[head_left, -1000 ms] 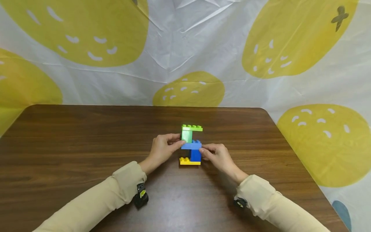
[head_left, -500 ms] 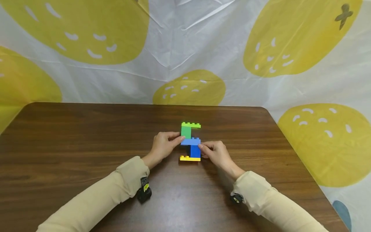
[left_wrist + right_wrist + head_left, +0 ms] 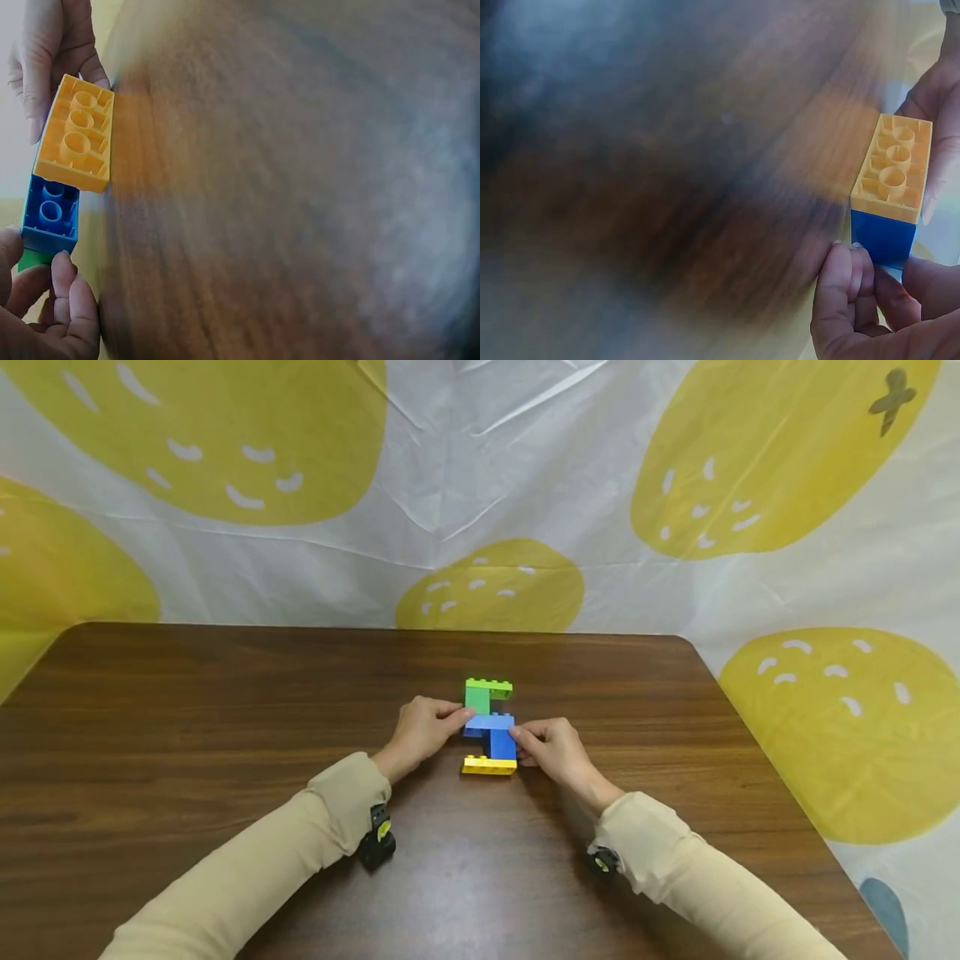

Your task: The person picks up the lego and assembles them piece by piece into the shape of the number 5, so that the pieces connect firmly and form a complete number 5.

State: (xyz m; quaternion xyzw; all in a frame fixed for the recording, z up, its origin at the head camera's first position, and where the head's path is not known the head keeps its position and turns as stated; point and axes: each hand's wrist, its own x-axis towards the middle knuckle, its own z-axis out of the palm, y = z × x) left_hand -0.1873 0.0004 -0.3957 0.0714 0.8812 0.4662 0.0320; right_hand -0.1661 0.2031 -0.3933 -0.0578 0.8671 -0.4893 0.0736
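Note:
A toy building brick stack in a stepped S shape is held up between both hands. At its bottom is a yellow brick [image 3: 489,767], with a dark blue brick [image 3: 502,744] on its right part. Across the middle lies a light blue brick [image 3: 491,722]; a green brick [image 3: 477,700] and a lime brick [image 3: 488,683] stand above. The left hand [image 3: 422,728] pinches the stack's left side near the light blue and green bricks. The right hand [image 3: 558,752] pinches the dark blue brick's right side. Both wrist views show the hollow underside of the yellow brick [image 3: 75,135].
A dark wooden table [image 3: 225,710] with rounded far corners lies beneath the hands. Behind it hangs a white cloth [image 3: 450,468] printed with large yellow shapes. Each wrist bears a small black camera, such as the left wrist's camera [image 3: 377,839].
The stack has tilted, so the undersides of the lime and light blue bricks now show in the head view. Both hands have shifted slightly upward in that view, keeping their holds.

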